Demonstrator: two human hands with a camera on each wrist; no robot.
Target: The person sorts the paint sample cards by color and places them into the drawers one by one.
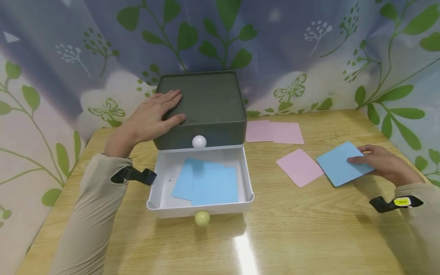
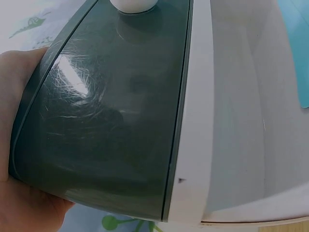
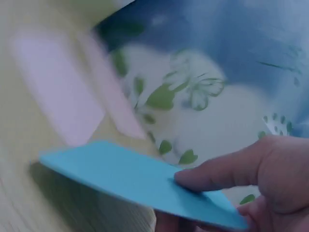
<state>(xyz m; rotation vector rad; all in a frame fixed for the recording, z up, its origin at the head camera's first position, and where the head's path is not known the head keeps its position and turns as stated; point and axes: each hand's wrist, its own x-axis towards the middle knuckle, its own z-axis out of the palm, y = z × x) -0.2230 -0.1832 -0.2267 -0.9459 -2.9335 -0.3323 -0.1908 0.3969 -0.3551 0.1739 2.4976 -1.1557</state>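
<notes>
My left hand rests on the top left of a dark green drawer box, fingers spread over its lid. Below the box's upper front, a white drawer with a yellow-green ball knob stands pulled out. Overlapping blue cards lie flat inside it. At the right, my right hand pinches a blue square card, thumb on top and fingers underneath. In the right wrist view this blue card is tilted, raised above the wooden surface.
A pink card lies on the wooden table just left of the held card. Two more pink cards lie beside the box at the back. A patterned curtain hangs behind the table and along its sides.
</notes>
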